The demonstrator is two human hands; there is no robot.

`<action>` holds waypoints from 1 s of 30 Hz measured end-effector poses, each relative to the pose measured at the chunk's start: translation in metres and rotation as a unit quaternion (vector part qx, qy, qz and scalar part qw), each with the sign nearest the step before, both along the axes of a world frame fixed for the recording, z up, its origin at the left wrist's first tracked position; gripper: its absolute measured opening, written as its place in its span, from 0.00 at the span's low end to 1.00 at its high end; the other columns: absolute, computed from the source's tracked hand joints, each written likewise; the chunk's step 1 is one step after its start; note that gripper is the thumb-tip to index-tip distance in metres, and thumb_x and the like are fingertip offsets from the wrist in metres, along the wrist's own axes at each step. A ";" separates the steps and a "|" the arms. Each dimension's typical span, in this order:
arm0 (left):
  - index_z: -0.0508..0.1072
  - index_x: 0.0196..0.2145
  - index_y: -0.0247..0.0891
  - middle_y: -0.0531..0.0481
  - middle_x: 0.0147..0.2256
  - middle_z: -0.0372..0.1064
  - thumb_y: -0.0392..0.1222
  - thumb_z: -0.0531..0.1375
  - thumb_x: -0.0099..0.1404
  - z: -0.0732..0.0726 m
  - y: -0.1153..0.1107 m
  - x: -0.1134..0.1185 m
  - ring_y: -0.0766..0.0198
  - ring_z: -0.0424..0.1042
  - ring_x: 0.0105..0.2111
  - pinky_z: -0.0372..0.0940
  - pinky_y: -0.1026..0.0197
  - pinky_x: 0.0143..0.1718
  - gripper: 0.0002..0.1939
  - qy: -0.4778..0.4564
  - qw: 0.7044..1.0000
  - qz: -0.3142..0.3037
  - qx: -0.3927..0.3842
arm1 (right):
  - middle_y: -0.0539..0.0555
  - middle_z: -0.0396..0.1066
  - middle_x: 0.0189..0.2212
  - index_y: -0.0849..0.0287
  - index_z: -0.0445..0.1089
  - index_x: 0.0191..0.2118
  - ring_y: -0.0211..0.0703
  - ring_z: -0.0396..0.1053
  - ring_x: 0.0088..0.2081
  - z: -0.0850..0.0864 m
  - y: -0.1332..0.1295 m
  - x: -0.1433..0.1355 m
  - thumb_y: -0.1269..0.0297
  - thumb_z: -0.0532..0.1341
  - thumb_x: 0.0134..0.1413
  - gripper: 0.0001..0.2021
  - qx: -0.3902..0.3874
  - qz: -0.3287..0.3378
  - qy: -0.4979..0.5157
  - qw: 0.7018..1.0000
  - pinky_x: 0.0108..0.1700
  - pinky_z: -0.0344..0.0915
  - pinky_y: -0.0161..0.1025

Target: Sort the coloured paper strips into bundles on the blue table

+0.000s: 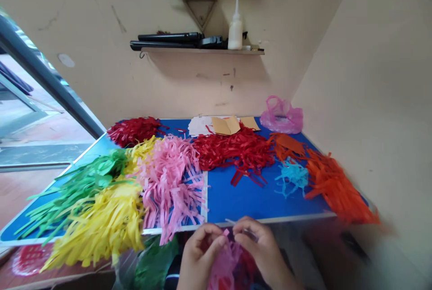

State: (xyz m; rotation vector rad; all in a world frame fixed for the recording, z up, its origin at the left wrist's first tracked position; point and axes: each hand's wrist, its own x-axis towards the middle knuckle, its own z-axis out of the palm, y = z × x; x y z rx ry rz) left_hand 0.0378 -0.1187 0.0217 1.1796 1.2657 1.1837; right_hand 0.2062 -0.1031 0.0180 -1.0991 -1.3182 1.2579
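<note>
Low in the view, in front of the table's near edge, both my hands are raised close together. My left hand (pixel 205 252) pinches the top of a pink paper-like fringe (pixel 224 263) between thumb and forefinger. The fringe hangs down between my wrists, with some red strips behind it. My right hand (pixel 258 247), its fingers closed too, pinches a thin pale strand (pixel 230 221) whose end sticks out to the left. The strand's material is too small to tell.
The blue table (pixel 236 200) bears fringed bundles: green (pixel 84 175), yellow (pixel 111 218), pink (pixel 168 173), red (pixel 236 148), dark red (pixel 135 130), light blue (pixel 293 175) and orange (pixel 334 182). Behind lie brown envelopes (pixel 226 125) and a pink plastic bag (pixel 281 119). Above, a shelf (pixel 202 50) holds a glue bottle (pixel 235 31).
</note>
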 end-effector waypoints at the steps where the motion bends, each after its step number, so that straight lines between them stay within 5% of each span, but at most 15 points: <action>1: 0.74 0.29 0.37 0.50 0.26 0.73 0.53 0.65 0.58 -0.002 -0.001 0.000 0.63 0.71 0.27 0.67 0.65 0.29 0.15 0.003 1.000 -0.004 0.006 | 0.52 0.72 0.29 0.58 0.76 0.31 0.43 0.69 0.32 0.000 0.000 -0.002 0.54 0.66 0.52 0.11 0.010 0.008 -0.001 1.000 0.34 0.63 0.36; 8: 0.75 0.32 0.40 0.50 0.29 0.75 0.44 0.61 0.64 -0.005 -0.003 -0.002 0.64 0.74 0.29 0.69 0.66 0.32 0.06 0.196 0.962 -0.031 0.188 | 0.50 0.72 0.25 0.56 0.73 0.26 0.41 0.70 0.30 0.004 -0.006 -0.006 0.62 0.63 0.57 0.10 0.107 -0.045 -0.050 0.992 0.35 0.65 0.34; 13: 0.76 0.37 0.47 0.54 0.33 0.79 0.35 0.63 0.60 -0.005 -0.002 -0.007 0.59 0.77 0.39 0.65 0.55 0.51 0.08 0.343 0.856 0.016 0.386 | 0.50 0.73 0.26 0.55 0.73 0.28 0.41 0.71 0.30 0.006 -0.010 -0.006 0.66 0.62 0.58 0.08 0.170 -0.077 -0.089 0.978 0.35 0.66 0.34; 16: 0.76 0.38 0.47 0.56 0.33 0.79 0.34 0.63 0.60 -0.005 -0.001 -0.007 0.61 0.77 0.36 0.57 0.53 0.57 0.10 0.380 0.821 0.024 0.425 | 0.50 0.73 0.26 0.54 0.73 0.29 0.41 0.72 0.30 0.008 -0.011 -0.006 0.67 0.62 0.58 0.07 0.192 -0.077 -0.097 0.974 0.35 0.68 0.34; 24: 0.73 0.33 0.44 0.57 0.30 0.78 0.34 0.60 0.63 0.001 0.001 -0.002 0.65 0.77 0.33 0.58 0.60 0.55 0.06 0.346 0.847 0.013 0.403 | 0.50 0.74 0.26 0.55 0.73 0.29 0.40 0.73 0.29 0.008 -0.012 -0.005 0.68 0.61 0.59 0.07 0.253 -0.090 -0.127 0.955 0.34 0.69 0.32; 30: 0.71 0.34 0.44 0.58 0.32 0.78 0.32 0.62 0.61 -0.010 -0.001 0.000 0.67 0.77 0.32 0.56 0.59 0.57 0.07 0.318 0.880 -0.030 0.350 | 0.49 0.74 0.26 0.54 0.72 0.30 0.40 0.73 0.29 0.007 -0.014 -0.004 0.68 0.61 0.58 0.06 0.261 -0.084 -0.137 0.952 0.34 0.69 0.31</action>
